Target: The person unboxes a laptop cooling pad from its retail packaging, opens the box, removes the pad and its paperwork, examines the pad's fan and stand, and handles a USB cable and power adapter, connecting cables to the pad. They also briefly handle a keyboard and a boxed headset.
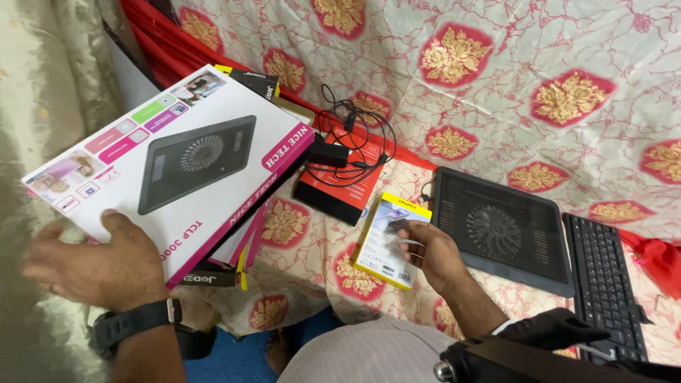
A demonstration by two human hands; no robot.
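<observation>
Left hand (96,266), a black watch (131,324) on its wrist, is gripping the near edge of a large white-and-pink box (174,159), thumb lying on top and fingers wrapping underneath; the box is tilting up off the bed, its lid picturing a black cooling pad. Under it, more flat boxes (237,248) are stacking at the bed's edge. Right hand (433,254) is pinching a small yellow-edged package (389,240), thumb on its face and fingers curling behind the right edge; the package is hovering just above the floral cloth (496,78), between the big box and a bare black cooler pad (500,230). A black keyboard (603,280) is lying just right of the pad. Behind the package, a red-and-black box (340,191) is carrying a loose coil of black cable (358,142). A dark bag strap (511,354) is crossing the person's lap.
</observation>
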